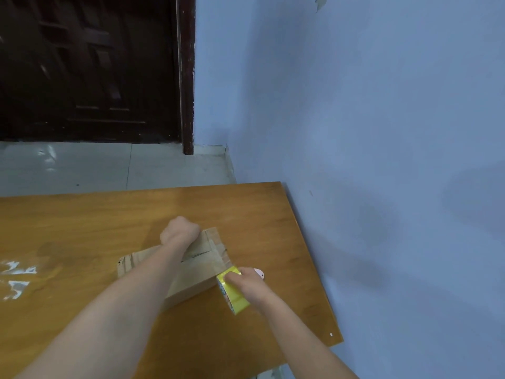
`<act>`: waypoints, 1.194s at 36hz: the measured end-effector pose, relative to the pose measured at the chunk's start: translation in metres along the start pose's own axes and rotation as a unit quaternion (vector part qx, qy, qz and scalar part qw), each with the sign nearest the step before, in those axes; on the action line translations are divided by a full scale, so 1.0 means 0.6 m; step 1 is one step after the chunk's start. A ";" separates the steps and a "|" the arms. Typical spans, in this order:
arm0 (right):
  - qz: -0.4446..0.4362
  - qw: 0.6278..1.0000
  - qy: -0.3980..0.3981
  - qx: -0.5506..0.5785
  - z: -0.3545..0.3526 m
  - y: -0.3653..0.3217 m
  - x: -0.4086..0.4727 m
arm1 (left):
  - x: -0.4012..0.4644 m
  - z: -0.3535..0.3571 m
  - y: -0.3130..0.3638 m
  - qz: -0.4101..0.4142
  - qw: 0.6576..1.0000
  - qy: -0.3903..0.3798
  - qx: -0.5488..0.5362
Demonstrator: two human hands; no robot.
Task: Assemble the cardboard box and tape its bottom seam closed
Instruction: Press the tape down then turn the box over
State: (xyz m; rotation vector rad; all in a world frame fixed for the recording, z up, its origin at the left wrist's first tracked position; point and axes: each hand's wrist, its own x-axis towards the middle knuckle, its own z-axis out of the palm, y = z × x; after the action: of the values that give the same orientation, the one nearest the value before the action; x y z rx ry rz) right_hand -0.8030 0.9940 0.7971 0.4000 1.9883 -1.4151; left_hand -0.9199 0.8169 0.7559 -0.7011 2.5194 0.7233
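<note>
Two hands: both of mine are on the work, forearms bare.
Box: the flat brown cardboard box (191, 272) lies on the table under my left forearm, its taped face up; I cannot see inside it.
Left hand: my left hand (179, 230) sits at the far end of the box with its fingers curled under and out of sight, so I cannot tell whether they grip the edge or only press it.
Right hand: my right hand (250, 283) is clamped on the yellow-green roll of packing tape (234, 292), thumb on the outer band, at the near right corner of the box.
Tape strip: a glossy clear strip of tape (218, 248) runs from the roll under my fingers across the box top toward my left hand.
Seam: a dark jagged line shows on the cardboard between my two hands.
Textures: the cardboard is matte and creased; the roll is shiny and smooth.
Table: the orange-brown wooden table (82, 222) has a smooth, grained top.
Pink thing: a small pale pink object (259, 273) peeks out just beyond my right knuckles; too hidden to name.
</note>
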 end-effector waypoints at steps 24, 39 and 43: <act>-0.039 0.988 -0.103 0.110 0.063 0.020 0.032 | -0.131 0.011 -0.091 0.285 0.924 0.251 -0.036; -0.069 0.984 -0.102 0.130 0.070 0.054 0.054 | -0.198 0.068 -0.147 0.331 0.913 0.194 0.142; -0.073 0.986 -0.099 0.111 0.077 0.064 0.066 | -0.192 0.071 -0.147 0.301 0.921 0.170 0.178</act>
State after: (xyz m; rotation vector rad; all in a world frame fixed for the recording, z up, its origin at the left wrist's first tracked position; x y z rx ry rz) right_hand -0.7944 0.9609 0.7341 0.2031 1.7355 -1.7056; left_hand -0.7689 0.8164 0.7503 0.1057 3.1081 0.3111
